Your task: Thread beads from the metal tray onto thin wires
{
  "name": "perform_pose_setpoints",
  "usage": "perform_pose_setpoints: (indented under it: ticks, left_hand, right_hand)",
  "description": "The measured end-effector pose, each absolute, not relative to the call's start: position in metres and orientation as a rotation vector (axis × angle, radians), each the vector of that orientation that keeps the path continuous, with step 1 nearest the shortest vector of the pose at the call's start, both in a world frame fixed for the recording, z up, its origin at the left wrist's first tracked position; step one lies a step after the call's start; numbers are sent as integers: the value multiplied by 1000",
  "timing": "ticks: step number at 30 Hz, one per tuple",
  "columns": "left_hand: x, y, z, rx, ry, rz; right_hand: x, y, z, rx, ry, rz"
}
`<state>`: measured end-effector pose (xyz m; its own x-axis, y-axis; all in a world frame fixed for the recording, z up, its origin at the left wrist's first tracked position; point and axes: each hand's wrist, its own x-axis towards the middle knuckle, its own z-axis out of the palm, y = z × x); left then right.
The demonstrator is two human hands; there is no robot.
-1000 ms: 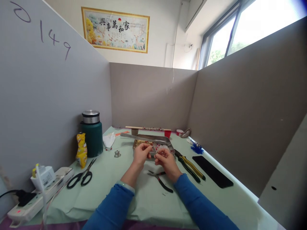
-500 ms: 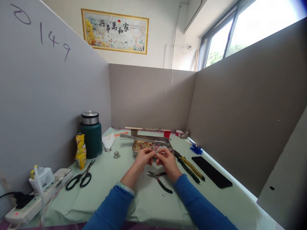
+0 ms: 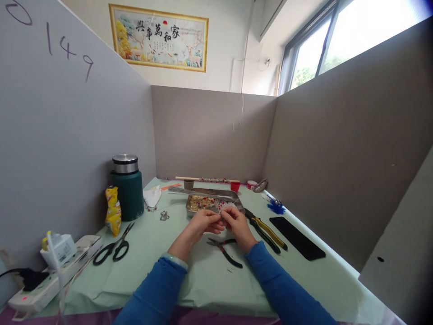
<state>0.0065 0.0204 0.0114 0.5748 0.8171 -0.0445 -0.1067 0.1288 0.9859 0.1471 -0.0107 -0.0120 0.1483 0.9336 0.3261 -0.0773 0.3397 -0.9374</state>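
Note:
My left hand (image 3: 205,221) and my right hand (image 3: 234,222) meet in front of the metal tray (image 3: 189,213), thumbs and fingertips pinched close together. Whatever lies between the fingertips is too small to make out. Gold, red and clear beads (image 3: 202,202) fill the tray, and a bundle of thin metal wires (image 3: 192,193) rests across its top. Just below my hands, small pliers (image 3: 224,251) with dark red and black handles lie on the green cloth. Larger pliers (image 3: 267,231) with yellow and green handles lie to the right of my right hand.
Scissors (image 3: 114,247), a green flask (image 3: 127,194), a yellow packet (image 3: 113,212) and a power strip (image 3: 54,275) stand at left. A beaded stick (image 3: 211,180) and a red cup (image 3: 235,186) are behind the tray. A black strip (image 3: 297,238) lies at right, beside the partition.
My fingertips have drawn closer together, and my left fingers have straightened a little. The view has tipped slightly downward. The tools and tray stay in place.

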Motion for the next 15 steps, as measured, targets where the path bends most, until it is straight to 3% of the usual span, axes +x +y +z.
perform_pose_setpoints:
  ticks: [15]
  left_hand:
    - [16,20,11,1124,755,1032]
  right_hand:
    - [145,1,-25,-919,-1285,616]
